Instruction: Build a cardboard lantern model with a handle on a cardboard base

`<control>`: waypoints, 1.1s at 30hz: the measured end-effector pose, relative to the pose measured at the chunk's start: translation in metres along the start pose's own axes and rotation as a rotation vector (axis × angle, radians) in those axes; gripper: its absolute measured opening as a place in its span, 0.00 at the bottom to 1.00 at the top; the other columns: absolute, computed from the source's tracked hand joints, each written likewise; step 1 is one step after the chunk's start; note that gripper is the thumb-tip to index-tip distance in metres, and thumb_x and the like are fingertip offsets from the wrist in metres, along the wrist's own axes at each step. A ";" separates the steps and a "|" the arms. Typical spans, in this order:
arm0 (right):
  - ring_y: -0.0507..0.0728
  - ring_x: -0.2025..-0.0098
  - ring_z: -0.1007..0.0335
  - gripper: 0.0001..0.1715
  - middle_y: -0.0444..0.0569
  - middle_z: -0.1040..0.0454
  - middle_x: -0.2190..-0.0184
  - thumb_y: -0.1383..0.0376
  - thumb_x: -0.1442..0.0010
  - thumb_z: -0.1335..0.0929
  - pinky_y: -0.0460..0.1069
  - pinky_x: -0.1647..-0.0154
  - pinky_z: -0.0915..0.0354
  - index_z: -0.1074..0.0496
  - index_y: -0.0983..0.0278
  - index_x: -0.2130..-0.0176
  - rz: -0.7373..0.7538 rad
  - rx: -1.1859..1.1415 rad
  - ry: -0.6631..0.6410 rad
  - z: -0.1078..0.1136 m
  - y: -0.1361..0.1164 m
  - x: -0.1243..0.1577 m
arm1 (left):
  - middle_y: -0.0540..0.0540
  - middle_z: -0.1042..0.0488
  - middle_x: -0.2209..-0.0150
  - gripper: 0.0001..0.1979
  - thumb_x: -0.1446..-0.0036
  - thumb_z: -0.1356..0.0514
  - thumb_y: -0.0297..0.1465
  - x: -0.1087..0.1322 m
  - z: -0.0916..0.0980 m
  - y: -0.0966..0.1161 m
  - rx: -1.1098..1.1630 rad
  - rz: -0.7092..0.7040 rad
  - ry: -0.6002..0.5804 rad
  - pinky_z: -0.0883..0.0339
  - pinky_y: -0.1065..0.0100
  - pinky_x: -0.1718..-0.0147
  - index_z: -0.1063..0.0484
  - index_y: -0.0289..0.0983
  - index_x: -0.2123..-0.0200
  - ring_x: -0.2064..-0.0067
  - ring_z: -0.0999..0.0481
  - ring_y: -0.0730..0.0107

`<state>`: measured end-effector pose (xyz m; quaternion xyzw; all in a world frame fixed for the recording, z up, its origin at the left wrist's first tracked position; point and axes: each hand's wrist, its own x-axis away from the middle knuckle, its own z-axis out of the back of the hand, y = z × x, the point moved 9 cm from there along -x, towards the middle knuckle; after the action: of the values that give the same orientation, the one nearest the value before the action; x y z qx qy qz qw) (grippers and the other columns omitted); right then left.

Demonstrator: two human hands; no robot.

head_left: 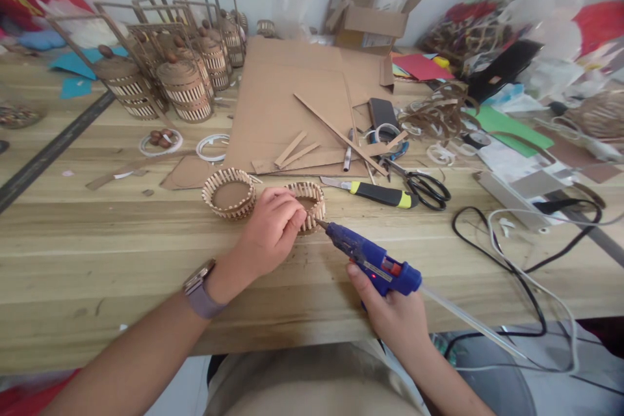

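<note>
My left hand (271, 231) rests on the wooden table (97, 260) with its fingers closed on the near rim of a small round ring of upright sticks (308, 200). My right hand (394, 316) grips a blue glue gun (371, 260) whose nozzle points at the ring's right side, just beside my left fingertips. A clear glue stick juts from the gun's back toward the lower right. A second stick ring with a cardboard bottom (229, 192) sits just left of the first. My left wrist wears a watch (201, 288).
A yellow-black utility knife (375, 192) and black scissors (425, 186) lie right of the ring. Cardboard sheets (287, 104) with strips lie behind. Several finished stick baskets (185, 88) stand at back left. Black and white cables (517, 260) loop at right. Clutter and an open box (373, 13) line the wall.
</note>
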<state>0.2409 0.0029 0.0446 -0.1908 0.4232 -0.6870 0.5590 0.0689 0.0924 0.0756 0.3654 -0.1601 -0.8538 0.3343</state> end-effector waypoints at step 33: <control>0.60 0.68 0.26 0.16 0.48 0.22 0.73 0.52 0.41 0.33 0.52 0.66 0.29 0.26 0.59 0.72 0.107 0.064 -0.045 -0.007 -0.011 0.002 | 0.45 0.23 0.65 0.13 0.31 0.50 0.28 0.000 0.002 0.001 -0.027 -0.019 0.027 0.34 0.56 0.48 0.30 0.37 0.68 0.51 0.30 0.59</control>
<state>0.2291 0.0037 0.0488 -0.1652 0.3979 -0.6650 0.6101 0.0681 0.0920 0.0770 0.3738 -0.1405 -0.8540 0.3334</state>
